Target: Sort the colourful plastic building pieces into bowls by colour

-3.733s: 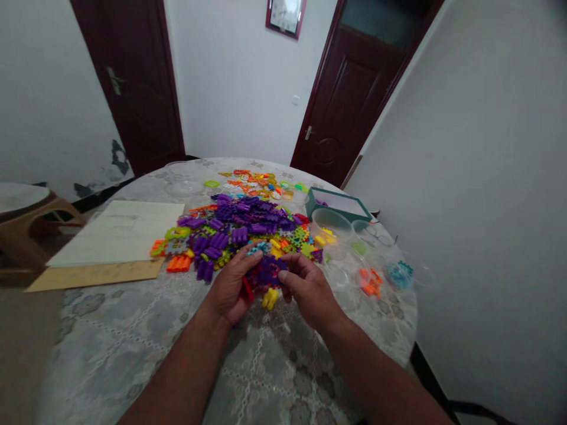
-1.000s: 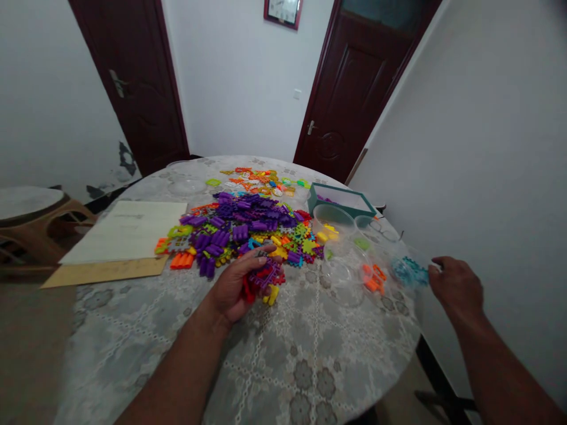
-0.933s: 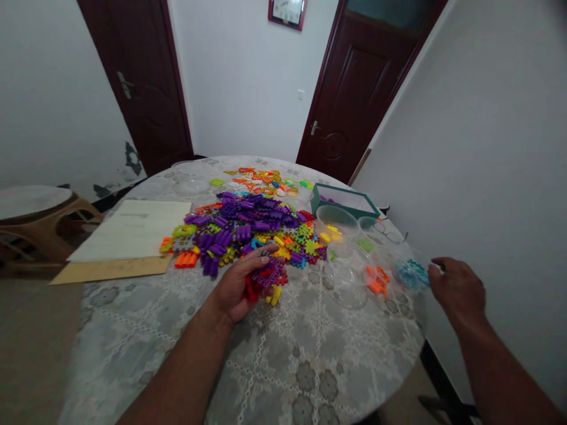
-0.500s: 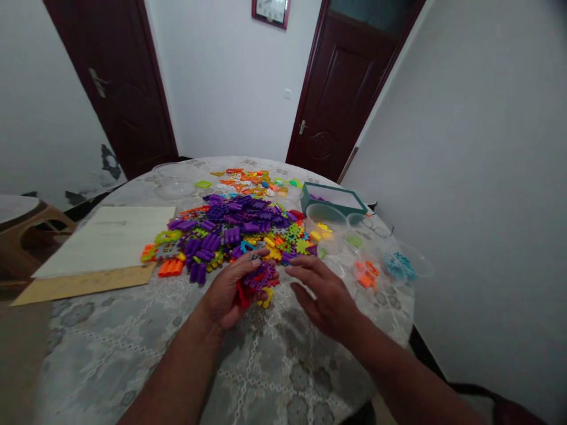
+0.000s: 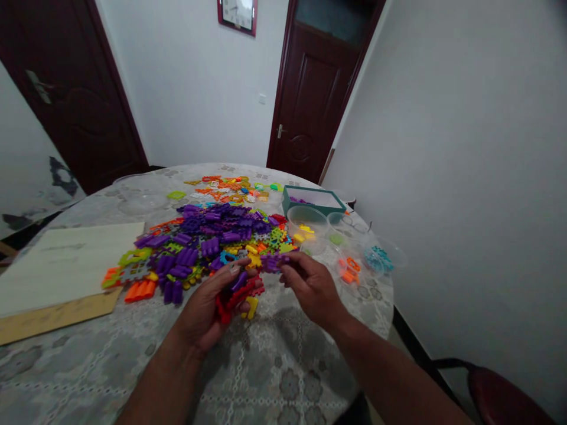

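My left hand (image 5: 212, 307) is curled palm up around red plastic building pieces (image 5: 233, 300), with a purple piece (image 5: 239, 281) lying on top of them. Between the thumb and fingers of my right hand (image 5: 312, 289) is a flat purple building piece (image 5: 271, 263) with notched edges. A yellow piece (image 5: 250, 308) shows just past my left fingertips; I cannot tell whether it touches them. Right behind both hands spreads a pile of mixed building pieces (image 5: 208, 230), mostly purple, with green, orange, grey and yellow ones among them.
A teal-edged box (image 5: 314, 208) holds purple pieces. Clear plastic bowls (image 5: 308, 215) with sorted yellow, green, orange and teal pieces stand on the right. White sheet (image 5: 66, 254) and brown board (image 5: 62, 316) lie left. Orange and white pieces (image 5: 230, 188) are spread at the back.
My right hand has closed on the flat purple piece, which was over my left hand before, and holds it slightly away. The view has turned to the right.
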Motion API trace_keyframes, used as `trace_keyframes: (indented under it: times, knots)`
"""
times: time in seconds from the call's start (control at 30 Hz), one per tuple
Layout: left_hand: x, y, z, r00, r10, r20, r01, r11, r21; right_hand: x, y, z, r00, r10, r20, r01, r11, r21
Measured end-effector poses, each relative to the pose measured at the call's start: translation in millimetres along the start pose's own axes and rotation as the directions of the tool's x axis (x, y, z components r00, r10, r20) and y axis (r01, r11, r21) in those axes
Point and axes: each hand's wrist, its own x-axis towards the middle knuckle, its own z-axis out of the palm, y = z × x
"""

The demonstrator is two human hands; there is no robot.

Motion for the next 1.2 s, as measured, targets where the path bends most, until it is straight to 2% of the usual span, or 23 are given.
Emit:
trace_keyframes:
  times: [0.07,0.1,0.23,0.33,0.43,0.5,0.57,0.63,0.7,0.77,0.83,0.9,1.0,1.1,1.2]
  knots:
    - [-1,1,1.1,1.000,-0.012,-0.022,0.012,1.000,-0.010,6,9,-18,0.983,0.182,0.005,-0.182,0.976,0.124]
    - [-1,2,2.0,0.999,-0.019,-0.033,0.018,1.000,-0.017,11,14,-28,0.974,0.226,0.023,-0.227,0.964,0.141]
    - [-5,5,6.4,0.998,-0.033,-0.059,0.031,0.999,-0.041,53,39,-70,0.964,0.261,0.051,-0.262,0.965,0.028]
    - [-5,6,8.1,0.997,-0.030,-0.065,0.027,0.998,-0.051,106,55,-97,0.947,0.306,-0.094,-0.307,0.952,0.006]
    - [-4,5,7.2,0.997,-0.026,-0.066,0.021,0.998,-0.063,159,66,-114,0.890,0.351,-0.290,-0.351,0.935,0.054]
    - [-3,5,5.9,0.997,-0.026,-0.066,0.022,0.997,-0.073,182,71,-120,0.862,0.360,-0.357,-0.366,0.929,0.052]
    - [-3,6,4.7,0.998,-0.026,-0.065,0.021,0.996,-0.086,190,74,-120,0.854,0.362,-0.375,-0.382,0.924,0.023]
    - [-3,5,3.9,0.998,-0.025,-0.060,0.019,0.995,-0.102,181,72,-112,0.865,0.356,-0.354,-0.382,0.924,-0.004]
    - [-3,5,3.3,0.998,-0.027,-0.050,0.020,0.992,-0.125,158,64,-97,0.904,0.319,-0.285,-0.346,0.937,-0.049]
    - [-3,4,2.7,0.999,-0.036,-0.034,0.030,0.987,-0.155,127,47,-77,0.961,0.228,-0.157,-0.251,0.957,-0.147]
    - [-2,3,2.0,0.999,-0.052,-0.014,0.048,0.980,-0.191,93,24,-56,0.995,0.094,0.018,-0.086,0.961,-0.262]
    - [-1,2,1.1,0.998,-0.057,-0.002,0.055,0.974,-0.221,61,1,-34,0.983,-0.048,0.177,0.103,0.944,-0.312]
    - [0,0,-0.3,0.999,-0.048,0.007,0.048,0.969,-0.242,25,-22,-3,0.921,-0.236,0.310,0.321,0.910,-0.262]
    - [1,-1,-1.7,0.999,-0.034,0.017,0.038,0.967,-0.253,9,-27,21,0.877,-0.283,0.387,0.383,0.899,-0.211]
    - [2,-1,-2.6,0.999,-0.039,0.010,0.040,0.964,-0.264,6,-22,33,0.871,-0.259,0.418,0.374,0.900,-0.222]
